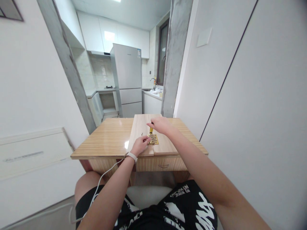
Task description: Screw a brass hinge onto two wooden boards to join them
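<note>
My right hand (160,124) is closed round the top of a yellow and black screwdriver (151,130), held upright. Below it a brass hinge (155,139) with screws or screw holes lies across the seam between two pale wooden boards (139,124). My left hand (142,142) rests at the hinge's left side, fingers pinched close to the screwdriver's lower end; what they hold, if anything, is too small to make out. A small dark screw (142,134) lies on the left board, just beyond my left hand.
The boards lie on a striped wooden table (105,137) with a drawer (165,165) in front. A white cable (103,177) runs from my left wrist down past my lap. A white wall panel (240,95) stands close on the right. Behind the table is a grey fridge (128,67).
</note>
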